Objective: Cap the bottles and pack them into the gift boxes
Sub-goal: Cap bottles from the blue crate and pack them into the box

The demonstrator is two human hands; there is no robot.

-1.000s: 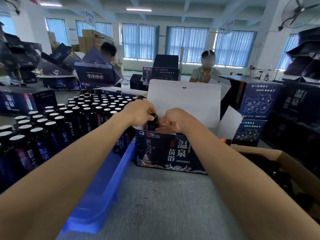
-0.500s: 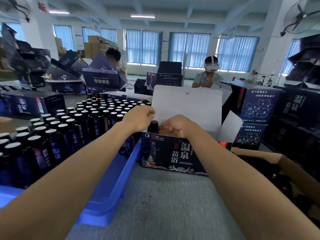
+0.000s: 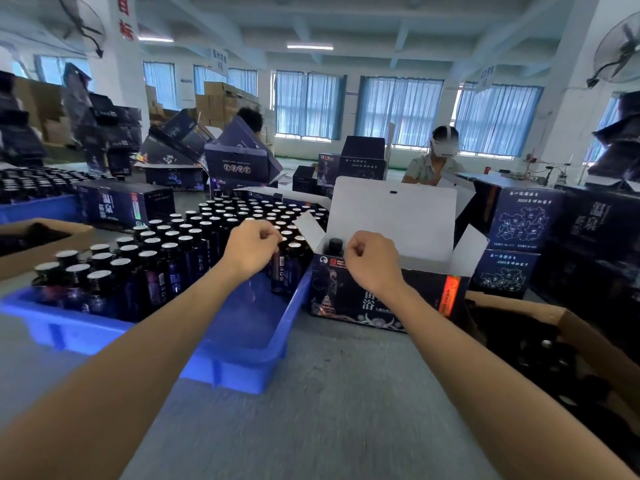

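Observation:
A dark gift box (image 3: 346,299) stands open in front of me, its white lid flap raised. One capped dark bottle (image 3: 335,244) stands in its left corner. My right hand (image 3: 370,261) hovers just right of that bottle's cap, fingers curled with nothing visible in them. My left hand (image 3: 252,244) is over the near right end of the blue crate (image 3: 242,368), fingers curled onto the top of a dark bottle (image 3: 277,271). Several bottles (image 3: 166,258) with foil-sealed tops fill the rest of the crate.
A cardboard box (image 3: 571,318) holding black caps sits at my right. Another cardboard box (image 3: 38,233) is at the left. Closed gift boxes (image 3: 519,223) are stacked behind the open one. A person with a headset (image 3: 440,157) works across the table.
Both hands were together on the bottle in the gift box. My left hand has since moved left to the crate's bottles, and my right hand has come off the capped bottle.

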